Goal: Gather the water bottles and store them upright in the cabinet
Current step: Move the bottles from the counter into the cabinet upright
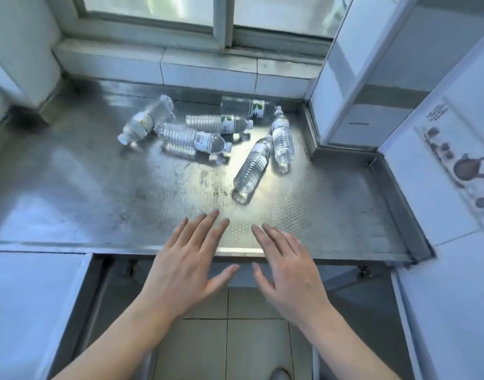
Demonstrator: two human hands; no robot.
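Observation:
Several clear plastic water bottles lie on their sides on the steel counter (84, 193), toward its back right. The nearest bottle (253, 165) points its base at me. Another bottle (282, 139) lies just right of it. A bottle (194, 138) lies in the middle, one (146, 120) at the left, and two (218, 123) (245, 106) at the back. My left hand (188, 261) and my right hand (287, 267) hover flat over the counter's front edge, fingers spread, holding nothing. Both are a short way from the nearest bottle.
An open cabinet space (235, 311) lies under the counter's front edge, with a tiled floor visible inside. A white cabinet door (29, 303) is at the lower left. A tiled wall (454, 201) stands at the right, a window (207, 12) and a tiled ledge at the back.

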